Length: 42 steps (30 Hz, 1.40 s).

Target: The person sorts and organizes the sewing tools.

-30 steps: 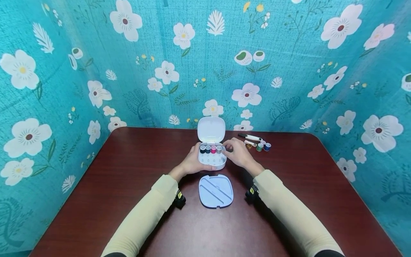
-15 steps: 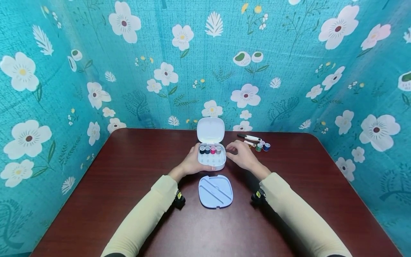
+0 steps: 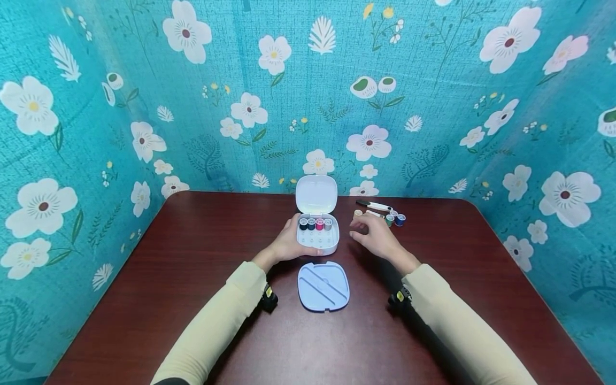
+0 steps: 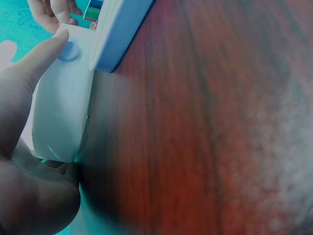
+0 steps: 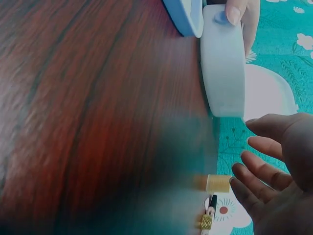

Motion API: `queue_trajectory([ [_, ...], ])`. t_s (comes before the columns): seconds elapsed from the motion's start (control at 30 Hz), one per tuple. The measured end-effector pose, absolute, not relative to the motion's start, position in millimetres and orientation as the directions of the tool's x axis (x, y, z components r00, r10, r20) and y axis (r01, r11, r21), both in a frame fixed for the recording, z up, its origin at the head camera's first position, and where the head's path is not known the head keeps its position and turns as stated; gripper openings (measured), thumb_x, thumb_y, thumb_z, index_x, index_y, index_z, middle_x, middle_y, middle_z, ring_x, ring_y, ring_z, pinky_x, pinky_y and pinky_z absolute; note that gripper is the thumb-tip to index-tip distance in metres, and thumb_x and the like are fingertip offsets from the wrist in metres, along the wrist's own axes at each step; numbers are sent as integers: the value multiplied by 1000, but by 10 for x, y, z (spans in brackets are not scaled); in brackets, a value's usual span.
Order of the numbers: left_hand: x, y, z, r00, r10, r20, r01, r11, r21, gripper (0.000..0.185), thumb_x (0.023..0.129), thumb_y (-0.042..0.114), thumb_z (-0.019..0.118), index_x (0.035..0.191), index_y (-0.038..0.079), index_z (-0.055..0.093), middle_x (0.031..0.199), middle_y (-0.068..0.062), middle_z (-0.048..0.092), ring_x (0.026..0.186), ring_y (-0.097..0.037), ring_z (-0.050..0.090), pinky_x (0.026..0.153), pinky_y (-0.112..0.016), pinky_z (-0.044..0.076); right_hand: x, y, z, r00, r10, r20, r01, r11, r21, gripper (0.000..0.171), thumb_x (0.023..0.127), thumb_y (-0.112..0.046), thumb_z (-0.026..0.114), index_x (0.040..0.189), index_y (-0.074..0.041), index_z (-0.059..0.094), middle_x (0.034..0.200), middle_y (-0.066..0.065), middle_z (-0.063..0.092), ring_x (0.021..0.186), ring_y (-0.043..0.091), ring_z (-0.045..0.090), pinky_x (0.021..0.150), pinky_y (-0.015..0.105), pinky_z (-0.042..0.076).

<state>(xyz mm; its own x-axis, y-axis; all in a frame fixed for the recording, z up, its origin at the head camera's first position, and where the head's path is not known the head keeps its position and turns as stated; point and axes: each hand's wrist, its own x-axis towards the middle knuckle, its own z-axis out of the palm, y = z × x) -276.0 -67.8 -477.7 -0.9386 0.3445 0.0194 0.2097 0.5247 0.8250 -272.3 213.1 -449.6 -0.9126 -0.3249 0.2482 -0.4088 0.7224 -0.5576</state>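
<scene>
Four spools are already seated in the back row of the white box [image 3: 317,235], held steady mid-worktop by the left hand [image 3: 287,243]; front pegs look unfilled. Right hand [image 3: 377,238], fingers relaxed and empty, is near the tan spool [image 3: 357,213], lying sideways in the right wrist view.

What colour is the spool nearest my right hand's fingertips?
Tan, a pale yellow-beige spool; the right wrist view shows it best.
</scene>
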Motion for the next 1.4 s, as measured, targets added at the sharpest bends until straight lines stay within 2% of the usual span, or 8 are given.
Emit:
queue_trajectory([
  [0.23,-2761,-679,-4775,-940,340,12,199,520,830,122,65,43,97,157,11,23,144,-14,42,129,-29,45,110,-48,39,-2709,2276,-4505,-925,-285,252,-380,722,-579,22,92,-12,75,112,-1,74,109,15,71,99,29,67,89,49,54],
  [0.7,-2750,-689,-4766,-939,344,17,206,520,829,120,65,42,97,156,11,24,142,-13,43,128,-27,45,108,-47,40,-2654,2555,-4512,-916,-239,324,-390,725,-568,19,91,-6,74,109,0,74,106,17,71,96,33,66,87,52,53],
  [1.03,-2739,-680,-4771,-938,345,23,205,504,839,120,66,40,97,156,9,25,143,-15,43,128,-30,45,108,-48,40,-2660,2739,-4536,-904,-136,406,-368,731,-574,12,91,-4,74,102,0,76,98,13,71,85,31,64,77,47,52],
  [1.17,-2746,-679,-4772,-938,345,17,203,509,837,120,66,41,97,156,11,25,143,-14,43,129,-29,45,109,-48,40,-2670,2807,-4542,-891,-69,448,-349,737,-579,10,89,-2,75,99,-1,76,96,13,70,85,32,65,76,40,50],
  [1.33,-2757,-686,-4786,-938,347,16,204,513,834,120,65,41,97,156,12,24,143,-13,43,128,-27,45,108,-47,40,-2677,2890,-4558,-888,-36,459,-330,745,-580,13,88,1,74,100,1,76,98,15,71,84,31,65,75,44,51],
  [1.4,-2761,-687,-4793,-938,347,16,205,516,832,121,65,42,97,157,12,24,143,-13,43,128,-27,45,109,-47,40,-2679,2923,-4566,-890,-30,455,-321,751,-577,13,88,1,73,101,2,75,97,15,70,83,31,64,75,42,51],
])
